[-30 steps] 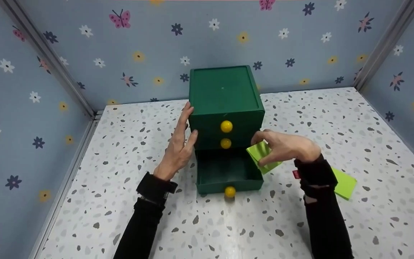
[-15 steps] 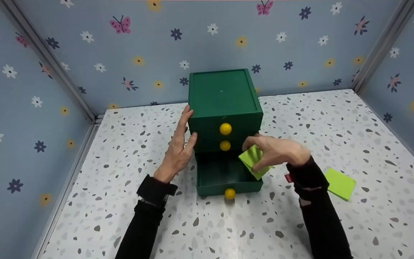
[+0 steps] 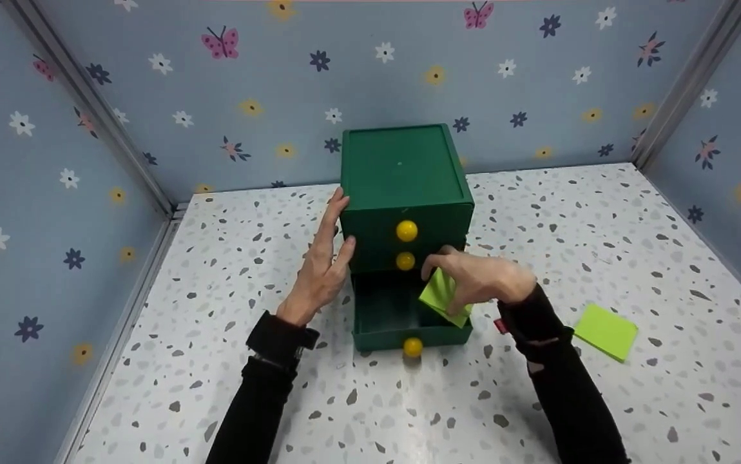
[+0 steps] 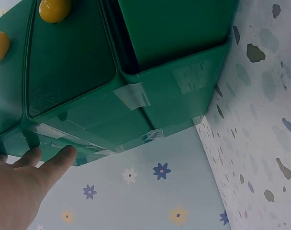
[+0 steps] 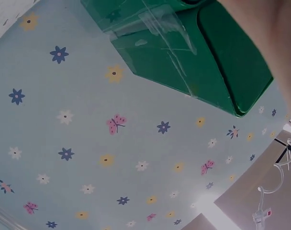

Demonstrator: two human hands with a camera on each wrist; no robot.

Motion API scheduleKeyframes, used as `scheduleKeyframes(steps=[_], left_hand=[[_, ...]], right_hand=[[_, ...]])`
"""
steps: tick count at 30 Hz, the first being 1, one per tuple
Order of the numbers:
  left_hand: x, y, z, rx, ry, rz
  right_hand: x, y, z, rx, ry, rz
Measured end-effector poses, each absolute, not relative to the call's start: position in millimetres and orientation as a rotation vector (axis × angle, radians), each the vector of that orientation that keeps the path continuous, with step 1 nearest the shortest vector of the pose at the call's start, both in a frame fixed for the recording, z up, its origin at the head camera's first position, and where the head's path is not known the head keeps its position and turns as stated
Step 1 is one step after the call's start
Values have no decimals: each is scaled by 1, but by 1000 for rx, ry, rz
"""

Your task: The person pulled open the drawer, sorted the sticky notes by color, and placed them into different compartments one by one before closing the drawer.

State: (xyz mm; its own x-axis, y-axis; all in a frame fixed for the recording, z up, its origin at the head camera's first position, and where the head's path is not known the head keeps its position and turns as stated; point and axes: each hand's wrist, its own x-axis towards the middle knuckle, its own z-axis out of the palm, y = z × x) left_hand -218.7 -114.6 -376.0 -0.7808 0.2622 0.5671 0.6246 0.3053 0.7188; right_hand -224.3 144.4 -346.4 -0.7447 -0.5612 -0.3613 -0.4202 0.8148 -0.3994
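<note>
A green three-drawer cabinet (image 3: 403, 167) with yellow ball knobs stands near the back wall, its bottom drawer (image 3: 380, 340) pulled out. My left hand (image 3: 316, 277) rests with straight fingers along the cabinet's left side; in the left wrist view its fingers (image 4: 59, 162) lie against the taped side wall. Over the right part of the bottom drawer, my right hand (image 3: 483, 277) pinches a lime-green sticky note pad (image 3: 440, 298) between thumb and fingers, the pad tilted. The right wrist view shows only part of that hand (image 5: 274, 43) beside the cabinet.
Another lime-green sticky note pad (image 3: 606, 332) lies on the speckled table (image 3: 473, 412) to the right of my right forearm. Flower-patterned walls (image 3: 383, 84) enclose the table at the back and both sides.
My right hand has moved left with the sticky note pad, from the drawer's right edge to over its inside. The left hand has stayed on the cabinet's side.
</note>
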Motion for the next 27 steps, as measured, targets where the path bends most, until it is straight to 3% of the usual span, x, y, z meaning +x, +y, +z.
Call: scheduleKeyframes(steps=[17, 27], left_hand=[[-219, -115, -375, -791, -2259, -1460], [-243, -121, -405, -796, -2242, -1425]], right_hand=[[-220, 129, -355, -873, 2541, -350], [-221, 133, -351, -845, 2527, -406]])
